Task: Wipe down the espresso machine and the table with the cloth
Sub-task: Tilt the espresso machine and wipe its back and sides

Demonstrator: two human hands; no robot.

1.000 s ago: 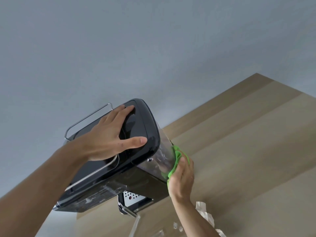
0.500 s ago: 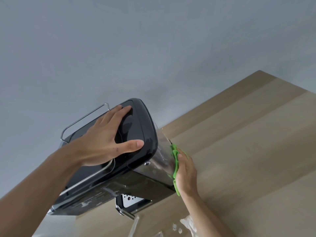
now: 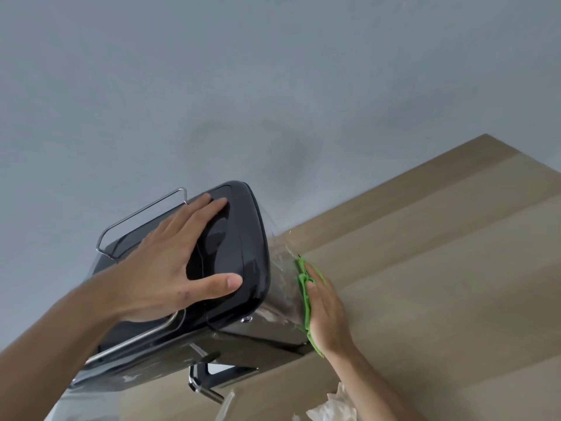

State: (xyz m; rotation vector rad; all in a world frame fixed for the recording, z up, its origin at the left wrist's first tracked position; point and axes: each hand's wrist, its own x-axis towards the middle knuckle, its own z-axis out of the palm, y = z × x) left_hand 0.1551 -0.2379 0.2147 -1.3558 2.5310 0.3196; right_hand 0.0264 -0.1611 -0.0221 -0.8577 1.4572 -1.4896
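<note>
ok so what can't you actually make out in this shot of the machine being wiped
- Head view: most of the green cloth is hidden under the right hand, which presses it flat to the machine's side.
- The espresso machine top is partly covered by the left hand; its front is angled away from the camera.
- The crumpled pale wrapping is cut off by the bottom edge.
- Dirt on the table: too fine to tell.

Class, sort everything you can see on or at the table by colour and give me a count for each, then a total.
Black and silver: 1, the espresso machine
Green: 1, the cloth
White: 1, crumpled wrapping at the bottom edge
Total: 3
</note>
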